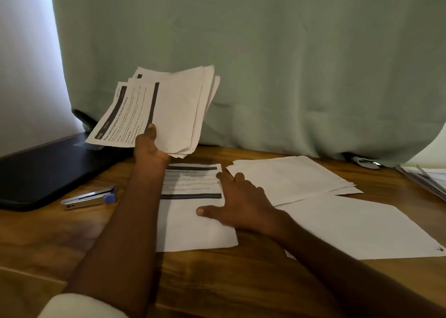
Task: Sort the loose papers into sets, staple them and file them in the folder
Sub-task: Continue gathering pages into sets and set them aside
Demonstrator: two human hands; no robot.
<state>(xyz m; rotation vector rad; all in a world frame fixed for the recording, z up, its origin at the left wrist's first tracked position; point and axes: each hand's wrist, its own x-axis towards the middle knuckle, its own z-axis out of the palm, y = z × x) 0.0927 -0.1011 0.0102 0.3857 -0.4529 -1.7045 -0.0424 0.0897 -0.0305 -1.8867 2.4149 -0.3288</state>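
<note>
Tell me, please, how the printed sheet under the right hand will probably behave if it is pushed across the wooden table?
The printed sheet lies flat on the smooth wooden table, so it would probably slide easily. It looks thin, so it may buckle if pushed from one edge. The right hand rests open on it, which should steady it.

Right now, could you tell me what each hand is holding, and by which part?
The left hand grips a fanned stack of papers by its bottom edge. The right hand holds nothing; it rests flat on a printed sheet.
</note>
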